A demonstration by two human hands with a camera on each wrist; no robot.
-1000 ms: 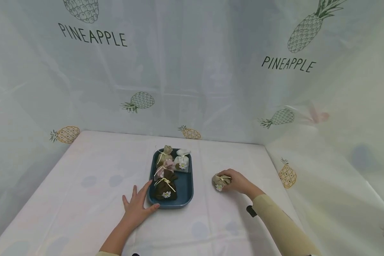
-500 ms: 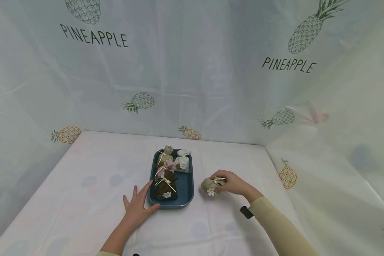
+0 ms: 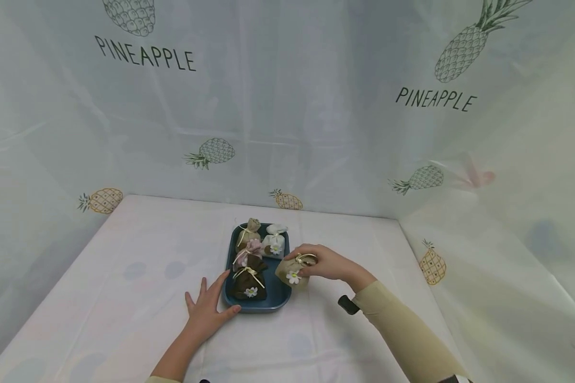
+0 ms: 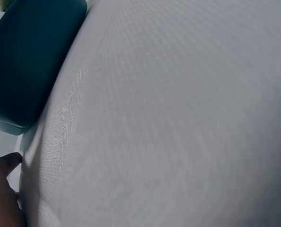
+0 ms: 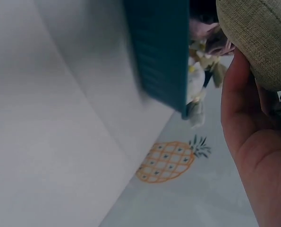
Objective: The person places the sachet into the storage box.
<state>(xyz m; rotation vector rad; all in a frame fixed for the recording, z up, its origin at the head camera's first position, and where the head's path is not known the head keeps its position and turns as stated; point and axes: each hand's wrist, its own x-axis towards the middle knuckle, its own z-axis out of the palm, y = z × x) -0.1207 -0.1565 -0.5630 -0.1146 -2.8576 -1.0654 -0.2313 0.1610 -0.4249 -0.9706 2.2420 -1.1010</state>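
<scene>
My right hand [image 3: 328, 263] grips a beige cloth drawstring pouch [image 3: 287, 270] by its tied neck, a white flower on its front. The pouch overlaps the right rim of the blue tray [image 3: 279, 298] in the head view; the right wrist view shows its woven cloth [image 5: 260, 38] close in my fingers. My left hand [image 3: 207, 314] spreads its fingers at the tray's left side, fingertips right at the rim. In the tray lie a dark brown pouch [image 3: 250, 287] at the front left, a pink pouch [image 3: 249, 252] behind it, another beige pouch [image 3: 249, 234] and a white pouch [image 3: 273, 245] at the back.
A white cloth [image 3: 139, 298] with faint dots covers the table. Behind and beside it hangs a pale curtain [image 3: 287, 106] printed with pineapples. The tray's front right part shows bare bottom. A small black device [image 3: 348, 305] sits by my right wrist.
My right hand has carried the beige pouch leftward from the table on the right to the tray's right rim. The left hand and the tray have stayed in place.
</scene>
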